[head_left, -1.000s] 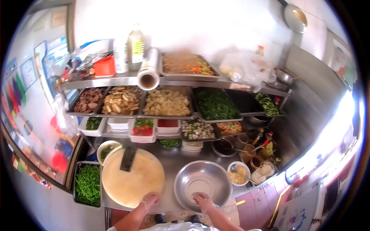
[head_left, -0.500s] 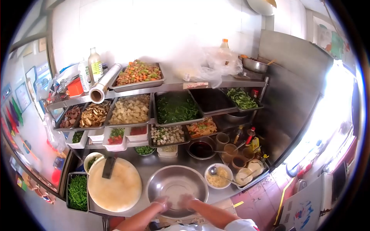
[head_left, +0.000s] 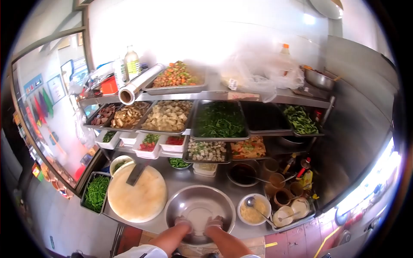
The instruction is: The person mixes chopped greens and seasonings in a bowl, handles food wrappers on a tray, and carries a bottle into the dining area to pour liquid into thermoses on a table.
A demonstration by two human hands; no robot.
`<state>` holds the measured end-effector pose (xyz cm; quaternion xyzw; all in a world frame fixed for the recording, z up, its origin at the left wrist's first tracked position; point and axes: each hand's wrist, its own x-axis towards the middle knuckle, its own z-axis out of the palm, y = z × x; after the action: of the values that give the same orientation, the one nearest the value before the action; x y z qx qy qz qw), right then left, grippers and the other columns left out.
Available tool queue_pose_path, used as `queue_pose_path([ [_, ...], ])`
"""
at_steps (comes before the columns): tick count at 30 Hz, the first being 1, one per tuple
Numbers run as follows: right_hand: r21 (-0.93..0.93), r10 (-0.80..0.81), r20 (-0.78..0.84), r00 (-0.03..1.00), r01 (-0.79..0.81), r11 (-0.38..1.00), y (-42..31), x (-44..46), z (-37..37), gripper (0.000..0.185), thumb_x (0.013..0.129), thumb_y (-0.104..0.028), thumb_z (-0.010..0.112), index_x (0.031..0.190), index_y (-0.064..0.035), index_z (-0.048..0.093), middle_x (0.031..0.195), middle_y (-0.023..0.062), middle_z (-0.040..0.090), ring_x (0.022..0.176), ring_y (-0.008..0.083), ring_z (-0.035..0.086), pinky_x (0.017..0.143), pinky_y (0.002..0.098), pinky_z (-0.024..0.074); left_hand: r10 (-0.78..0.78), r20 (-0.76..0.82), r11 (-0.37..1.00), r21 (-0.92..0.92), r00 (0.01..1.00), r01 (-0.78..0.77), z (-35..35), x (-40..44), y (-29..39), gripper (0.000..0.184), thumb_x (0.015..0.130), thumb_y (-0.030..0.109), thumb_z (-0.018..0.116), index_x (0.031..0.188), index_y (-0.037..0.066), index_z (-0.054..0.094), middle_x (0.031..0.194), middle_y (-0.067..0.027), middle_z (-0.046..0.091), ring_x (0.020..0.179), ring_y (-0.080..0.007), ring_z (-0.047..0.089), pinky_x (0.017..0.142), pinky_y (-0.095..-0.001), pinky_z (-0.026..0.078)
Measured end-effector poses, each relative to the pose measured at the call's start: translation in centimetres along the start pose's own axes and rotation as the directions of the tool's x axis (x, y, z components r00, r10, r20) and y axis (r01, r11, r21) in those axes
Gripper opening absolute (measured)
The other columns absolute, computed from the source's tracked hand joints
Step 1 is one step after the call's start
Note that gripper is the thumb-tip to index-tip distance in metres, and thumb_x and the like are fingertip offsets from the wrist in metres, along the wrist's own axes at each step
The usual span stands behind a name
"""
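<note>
A large steel bowl (head_left: 200, 200) stands at the front of the steel counter. My left hand (head_left: 183, 224), in a thin clear glove, is at the bowl's near left side, its fingers reaching inside. My right hand (head_left: 214, 223), also gloved, is at the near right side, fingers inside the bowl. The fingers of both hands are small and blurred, and nothing can be made out in them. Left of the bowl lies a round cutting board (head_left: 137, 195) with a cleaver (head_left: 136, 174) near its far edge. A white bowl of minced food (head_left: 254, 220) with a spoon stands to the right.
Green beans fill a tray (head_left: 95, 193) at the far left. Seasoning jars (head_left: 282, 196) and bottles crowd the right side. Behind are shelves with trays of cut food, including greens (head_left: 219, 120) and pale cubes (head_left: 168, 116). A plastic-wrap roll (head_left: 140, 84) lies on the top shelf.
The view has shifted. Both hands, earlier apart over the board's edge and the bowl, came together at the steel bowl; their fingers now reach down inside its near side.
</note>
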<state>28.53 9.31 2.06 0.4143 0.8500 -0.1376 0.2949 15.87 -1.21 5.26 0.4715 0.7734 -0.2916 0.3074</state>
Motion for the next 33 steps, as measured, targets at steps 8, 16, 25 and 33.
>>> queue_pose_path([
  [8, -0.281, -0.078, 0.068, 0.995, 0.094, 0.955, -1.0, -1.2, -2.8, 0.113, 0.074, -0.059, 0.081, 0.159, -0.0042, 0.029, 0.152, 0.0269, 0.044, 0.144, 0.0475, 0.036, 0.111, 0.0517, 0.0399, 0.012, 0.029, 0.999, 0.043, 0.999, -0.013, -1.2, 1.5, -1.5, 0.055, 0.08, 0.033, 0.076, 0.133, 0.019, 0.071, 0.149, -0.0092, 0.059, 0.14, -0.026, 0.052, 0.106, -0.0391, 0.05],
  [16, -0.299, -0.085, 0.082, 0.993, 0.106, 0.948, -0.7, -1.2, -2.5, 0.12, 0.076, -0.062, 0.075, 0.164, -0.0017, 0.02, 0.147, 0.0228, 0.053, 0.143, 0.0437, 0.04, 0.116, 0.0528, 0.0286, -0.016, 0.017, 0.998, -0.058, 1.0, 0.017, -2.4, -0.5, -1.9, 0.051, 0.083, 0.031, 0.074, 0.132, 0.016, 0.072, 0.149, -0.01, 0.058, 0.132, -0.0296, 0.06, 0.104, -0.0404, 0.052],
  [25, -0.253, -0.1, 0.002, 0.995, 0.097, 0.963, -0.5, -0.2, -1.0, 0.121, 0.073, -0.064, 0.077, 0.163, -0.0024, 0.023, 0.147, 0.025, 0.053, 0.142, 0.0451, 0.039, 0.119, 0.0496, 0.0276, 0.007, 0.006, 0.998, -0.058, 1.0, -0.007, -1.1, 1.7, -2.2, 0.053, 0.085, 0.031, 0.073, 0.136, 0.018, 0.068, 0.151, -0.0092, 0.056, 0.136, -0.0265, 0.056, 0.102, -0.0402, 0.052],
  [33, -0.342, -0.128, -0.018, 0.992, 0.114, 0.933, -0.4, -1.5, -1.8, 0.12, 0.073, -0.072, 0.073, 0.161, -0.0038, 0.027, 0.147, 0.0229, 0.053, 0.14, 0.0409, 0.042, 0.114, 0.0476, 0.0327, 0.015, -0.039, 0.998, -0.061, 0.999, -0.018, -0.4, 2.5, -2.1, 0.048, 0.076, 0.027, 0.078, 0.123, 0.021, 0.077, 0.133, -0.0073, 0.071, 0.121, -0.0234, 0.068, 0.093, -0.0385, 0.056],
])
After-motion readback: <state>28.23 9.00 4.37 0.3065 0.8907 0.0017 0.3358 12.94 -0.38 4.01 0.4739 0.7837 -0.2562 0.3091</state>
